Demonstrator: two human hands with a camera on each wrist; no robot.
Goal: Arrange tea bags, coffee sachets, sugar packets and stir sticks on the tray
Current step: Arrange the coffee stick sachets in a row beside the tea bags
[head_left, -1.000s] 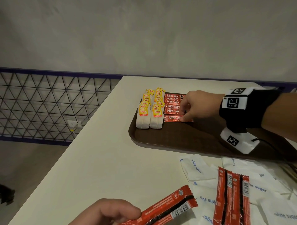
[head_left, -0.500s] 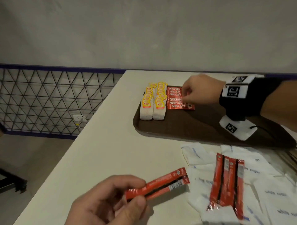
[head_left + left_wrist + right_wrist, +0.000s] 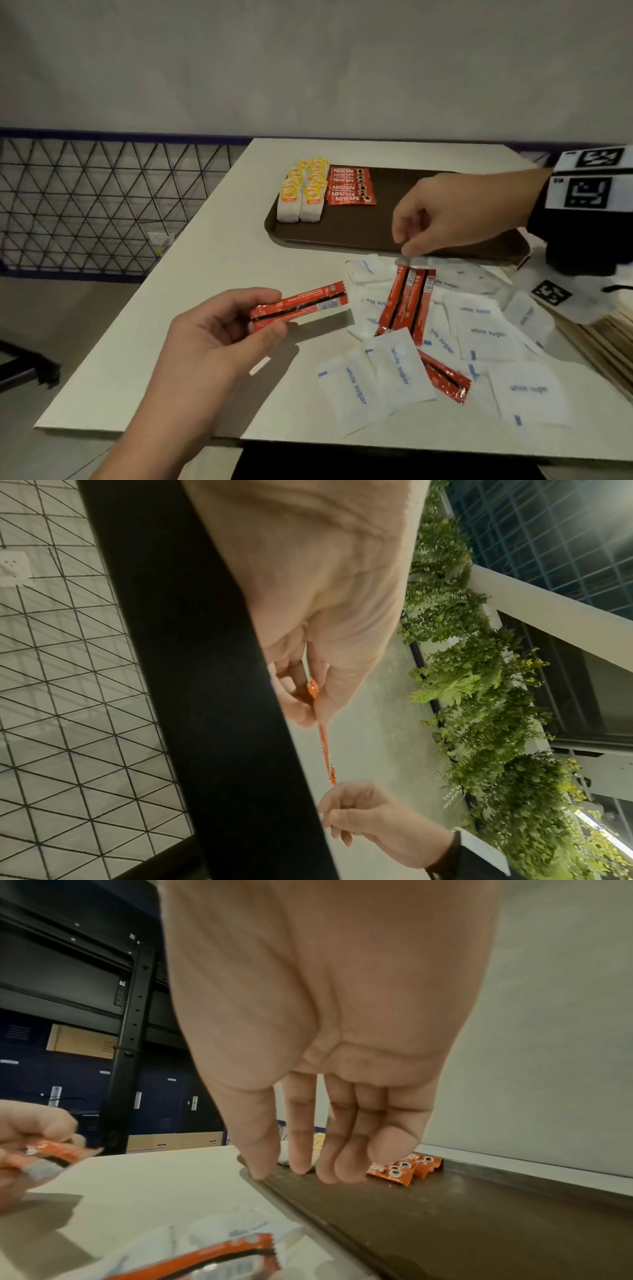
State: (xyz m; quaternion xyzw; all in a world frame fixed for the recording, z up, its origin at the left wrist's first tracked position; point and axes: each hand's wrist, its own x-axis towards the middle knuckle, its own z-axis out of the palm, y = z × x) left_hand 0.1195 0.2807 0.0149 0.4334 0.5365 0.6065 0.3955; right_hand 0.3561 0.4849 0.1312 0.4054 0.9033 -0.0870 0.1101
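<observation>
A brown tray (image 3: 342, 229) lies at the table's far side. On its left end stand two rows of yellow-tagged tea bags (image 3: 301, 192) and a stack of red coffee sachets (image 3: 351, 186). My left hand (image 3: 226, 329) pinches one red coffee sachet (image 3: 301, 303) above the table, seen edge-on as the sachet (image 3: 323, 739) in the left wrist view. My right hand (image 3: 442, 212) hovers over the tray's near rim (image 3: 308, 1204) with relaxed fingers (image 3: 301, 1145), holding nothing. Loose coffee sachets (image 3: 407, 301) and white sugar packets (image 3: 397, 370) lie on the table.
Wooden stir sticks (image 3: 609, 342) are piled at the right edge of the table. A wire mesh fence (image 3: 102, 205) runs along the left beyond the table edge. The bare table top (image 3: 205, 253) stretches left of the tray.
My right hand left the sachet stack on the tray and drew back toward the near rim. My left hand lifted its coffee sachet higher off the table.
</observation>
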